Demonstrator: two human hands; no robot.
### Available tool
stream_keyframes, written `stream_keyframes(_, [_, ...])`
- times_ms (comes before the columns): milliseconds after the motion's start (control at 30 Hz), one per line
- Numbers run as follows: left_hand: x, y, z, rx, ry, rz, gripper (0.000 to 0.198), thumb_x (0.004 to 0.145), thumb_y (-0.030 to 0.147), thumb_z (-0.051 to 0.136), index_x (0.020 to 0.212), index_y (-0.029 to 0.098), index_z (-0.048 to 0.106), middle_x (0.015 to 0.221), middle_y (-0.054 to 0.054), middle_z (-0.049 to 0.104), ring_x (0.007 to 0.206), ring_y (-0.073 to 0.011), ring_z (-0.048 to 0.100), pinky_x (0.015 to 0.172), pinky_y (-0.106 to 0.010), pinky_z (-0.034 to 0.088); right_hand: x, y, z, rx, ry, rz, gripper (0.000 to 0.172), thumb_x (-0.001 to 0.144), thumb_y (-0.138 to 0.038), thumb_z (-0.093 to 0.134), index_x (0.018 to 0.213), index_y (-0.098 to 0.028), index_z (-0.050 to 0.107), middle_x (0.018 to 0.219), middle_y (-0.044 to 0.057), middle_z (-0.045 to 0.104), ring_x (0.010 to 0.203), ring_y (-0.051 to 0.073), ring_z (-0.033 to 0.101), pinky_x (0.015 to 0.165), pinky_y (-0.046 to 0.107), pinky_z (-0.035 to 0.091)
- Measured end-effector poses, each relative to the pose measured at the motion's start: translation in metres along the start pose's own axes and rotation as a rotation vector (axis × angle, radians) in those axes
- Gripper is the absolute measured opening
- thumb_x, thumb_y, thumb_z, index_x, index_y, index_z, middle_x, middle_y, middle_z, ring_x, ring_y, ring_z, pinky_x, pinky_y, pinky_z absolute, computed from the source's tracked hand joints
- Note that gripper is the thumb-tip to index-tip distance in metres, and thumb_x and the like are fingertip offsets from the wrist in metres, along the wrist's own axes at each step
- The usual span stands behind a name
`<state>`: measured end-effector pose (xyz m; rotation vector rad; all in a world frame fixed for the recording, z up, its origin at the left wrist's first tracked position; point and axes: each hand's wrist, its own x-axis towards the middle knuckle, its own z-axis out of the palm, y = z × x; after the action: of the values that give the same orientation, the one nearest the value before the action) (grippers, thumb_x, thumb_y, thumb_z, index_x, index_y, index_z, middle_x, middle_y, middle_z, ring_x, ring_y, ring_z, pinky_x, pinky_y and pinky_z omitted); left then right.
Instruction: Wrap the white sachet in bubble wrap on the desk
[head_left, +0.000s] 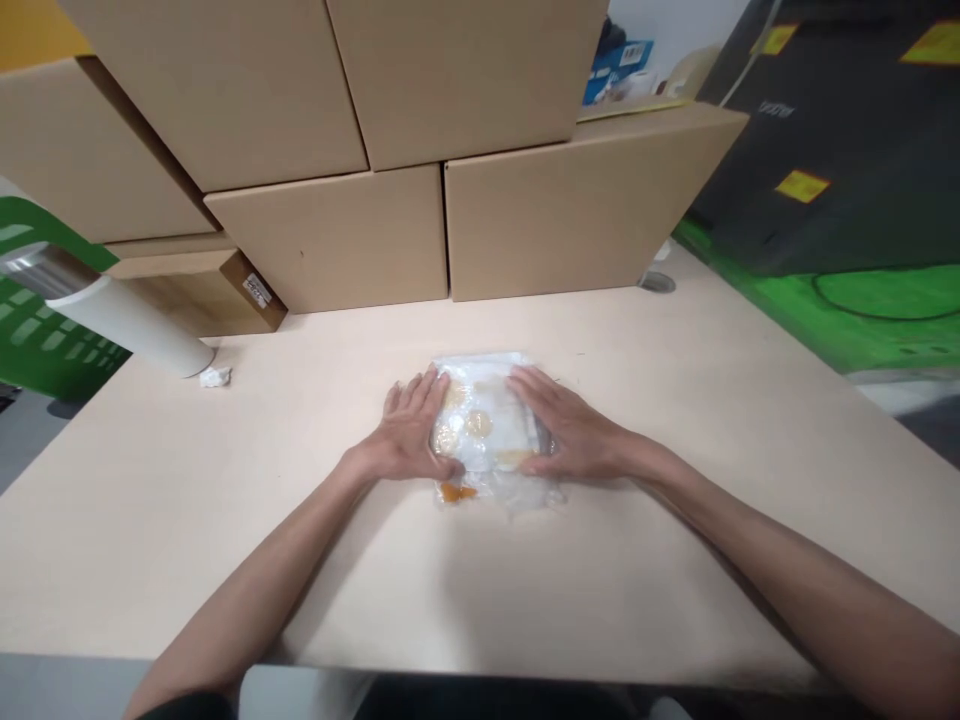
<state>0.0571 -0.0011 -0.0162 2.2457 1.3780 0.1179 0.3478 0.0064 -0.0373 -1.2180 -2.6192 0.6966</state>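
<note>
A flat white package in clear, shiny plastic [491,425] lies near the middle of the table. Pale yellowish round patches show on it, and an orange patch is at its lower left corner. My left hand [409,430] grips the package's left side, fingers along the edge and thumb at the lower corner. On the opposite side, my right hand [566,425] holds the right edge, its fingertips on the top face and its thumb near the bottom. Loose, crinkled plastic spreads out below both thumbs. What is inside the wrapping cannot be made out.
Large cardboard boxes [330,245] are stacked along the table's back edge. At the left stand a white bottle with a metallic cap [127,320] and a small crumpled white scrap [215,377]. A dark case with yellow labels [840,140] is beyond the right edge.
</note>
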Motion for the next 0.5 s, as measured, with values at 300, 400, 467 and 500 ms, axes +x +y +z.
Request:
stream_keyframes(300, [0.001, 0.0, 0.014, -0.144, 0.145, -0.022, 0.119, 0.054, 0.043, 0.084, 0.155, 0.024, 0.026, 0.167, -0.016, 0.011, 0.152, -0.0436, 0.006, 0.12, -0.059, -0.005, 0.001, 0.0, 0.012, 0.0, 0.1, 0.026, 0.107, 0.074, -0.052, 0.074, 0.16, -0.028, 0.015, 0.167, 0.009, 0.015, 0.153, 0.039, 0.01, 0.121, 0.058, 0.019])
stream_keyframes(400, [-0.008, 0.009, 0.009, -0.098, 0.192, -0.067, 0.118, 0.056, 0.042, 0.084, 0.156, 0.025, 0.024, 0.167, -0.016, 0.007, 0.152, -0.045, 0.001, 0.119, -0.062, -0.004, 0.001, -0.002, 0.008, 0.068, 0.086, 0.059, 0.107, 0.072, -0.057, 0.075, 0.159, -0.024, 0.02, 0.167, 0.012, 0.014, 0.153, 0.038, 0.006, 0.121, 0.058, 0.016])
stream_keyframes(467, [-0.016, 0.02, 0.005, -0.02, 0.234, -0.027, 0.11, 0.065, 0.043, 0.081, 0.157, 0.027, 0.023, 0.168, -0.015, 0.004, 0.152, -0.044, -0.003, 0.117, -0.064, -0.005, -0.002, -0.003, 0.005, 0.224, 0.113, 0.084, 0.108, 0.07, -0.063, 0.075, 0.157, -0.023, 0.025, 0.168, 0.012, 0.01, 0.154, 0.037, 0.006, 0.122, 0.056, 0.017])
stream_keyframes(500, [-0.021, 0.027, 0.004, 0.017, 0.248, 0.019, 0.103, 0.071, 0.046, 0.077, 0.157, 0.027, 0.024, 0.168, -0.015, 0.003, 0.152, -0.0429, -0.004, 0.117, -0.065, -0.006, -0.004, -0.003, 0.003, 0.34, 0.156, 0.109, 0.107, 0.07, -0.066, 0.073, 0.157, -0.024, 0.026, 0.168, 0.012, 0.01, 0.153, 0.036, 0.01, 0.121, 0.054, 0.021])
